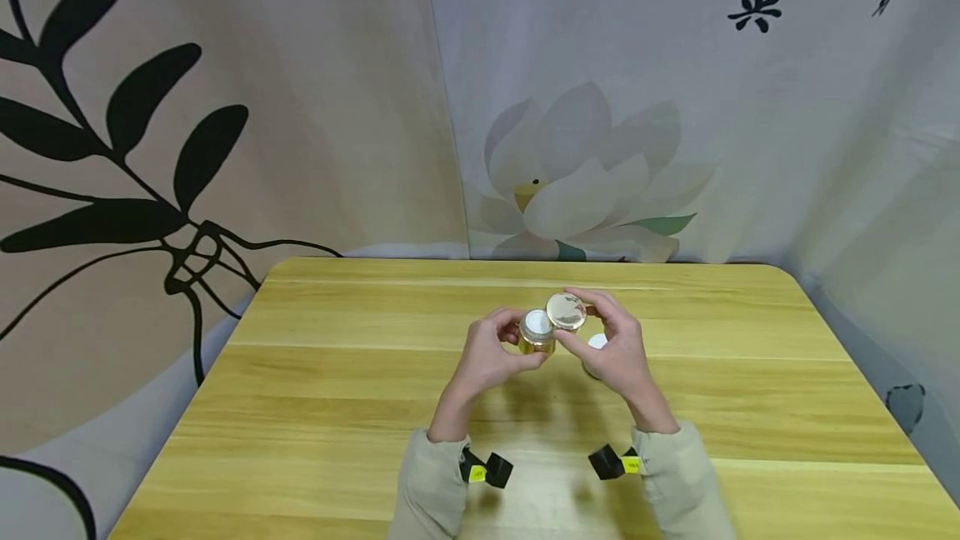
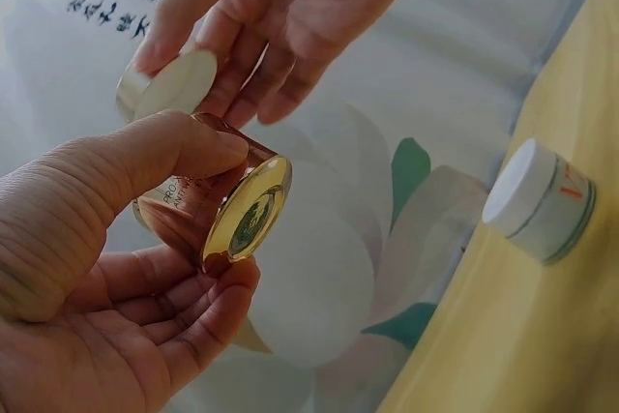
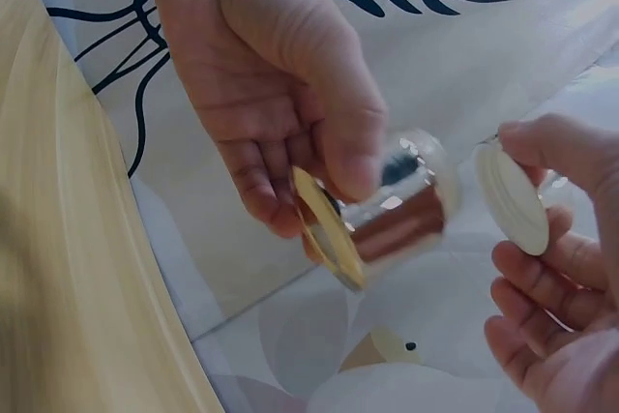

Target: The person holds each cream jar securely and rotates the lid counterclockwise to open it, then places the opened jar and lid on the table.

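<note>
My left hand (image 1: 489,354) grips a small gold cosmetic jar (image 1: 537,332) between thumb and fingers, above the table. The jar's top shows white in the head view, and its shiny gold base (image 2: 250,215) faces the left wrist camera. Just to the right, my right hand (image 1: 617,346) pinches the round gold lid (image 1: 566,312) by its edge. The lid is off the jar, its pale inner side (image 3: 513,202) showing in the right wrist view. A second jar, white with orange lettering (image 2: 546,202), stands on the table, partly hidden behind my right hand in the head view.
The light wooden table (image 1: 337,390) runs back to a printed curtain (image 1: 360,107) with dark leaves and a lotus. Each wrist carries a small black camera (image 1: 498,470) with a yellow tag below the sleeve (image 1: 431,482).
</note>
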A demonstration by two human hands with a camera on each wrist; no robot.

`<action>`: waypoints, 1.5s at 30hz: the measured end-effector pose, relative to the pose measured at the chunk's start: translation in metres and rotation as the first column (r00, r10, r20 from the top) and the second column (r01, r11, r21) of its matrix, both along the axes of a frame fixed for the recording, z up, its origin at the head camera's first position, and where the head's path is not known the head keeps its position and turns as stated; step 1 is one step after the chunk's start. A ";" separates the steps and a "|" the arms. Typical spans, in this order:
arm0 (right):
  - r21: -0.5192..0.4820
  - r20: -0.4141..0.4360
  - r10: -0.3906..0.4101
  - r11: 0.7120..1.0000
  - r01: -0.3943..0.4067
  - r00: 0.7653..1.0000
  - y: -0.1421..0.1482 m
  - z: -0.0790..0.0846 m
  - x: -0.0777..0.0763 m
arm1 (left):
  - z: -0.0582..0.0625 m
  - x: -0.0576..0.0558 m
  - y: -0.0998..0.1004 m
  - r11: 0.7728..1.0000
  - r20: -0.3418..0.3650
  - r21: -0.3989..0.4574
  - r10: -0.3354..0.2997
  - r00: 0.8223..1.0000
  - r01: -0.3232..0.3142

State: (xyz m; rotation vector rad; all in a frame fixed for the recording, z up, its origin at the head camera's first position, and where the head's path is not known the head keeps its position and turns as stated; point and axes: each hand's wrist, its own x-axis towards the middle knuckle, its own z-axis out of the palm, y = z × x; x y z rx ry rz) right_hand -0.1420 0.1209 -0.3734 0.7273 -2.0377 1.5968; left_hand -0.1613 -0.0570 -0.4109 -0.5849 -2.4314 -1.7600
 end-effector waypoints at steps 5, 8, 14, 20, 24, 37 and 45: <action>-0.011 -0.020 -0.028 1.000 0.028 0.999 0.012 -0.004 -0.001 | -0.004 -0.001 -0.002 1.000 0.022 -0.002 0.026 0.999 -0.026; -0.007 -0.019 -0.050 0.999 0.050 0.999 0.018 -0.006 -0.001 | -0.005 -0.001 -0.005 0.999 0.038 -0.010 0.041 0.998 -0.041; 0.006 -0.023 -0.075 0.997 0.075 0.997 0.026 -0.005 0.001 | 0.004 0.004 -0.008 0.999 0.069 0.001 0.054 0.996 -0.054; -0.001 -0.021 -0.088 0.996 0.088 0.996 0.040 -0.019 -0.002 | 0.017 0.011 -0.011 0.998 0.093 0.009 0.069 0.993 -0.070; -0.014 -0.035 -0.087 0.996 0.086 0.996 0.054 -0.036 -0.009 | 0.001 0.004 -0.015 0.996 0.105 -0.003 0.094 0.990 -0.094; -0.018 0.000 -0.110 0.994 0.110 0.994 0.080 -0.046 -0.004 | -0.015 -0.003 -0.022 0.994 0.105 0.008 0.107 0.989 -0.109; 0.016 0.071 -0.197 0.980 0.196 0.978 0.092 -0.049 0.002 | 0.010 0.010 -0.023 0.993 0.138 0.003 0.113 0.984 -0.114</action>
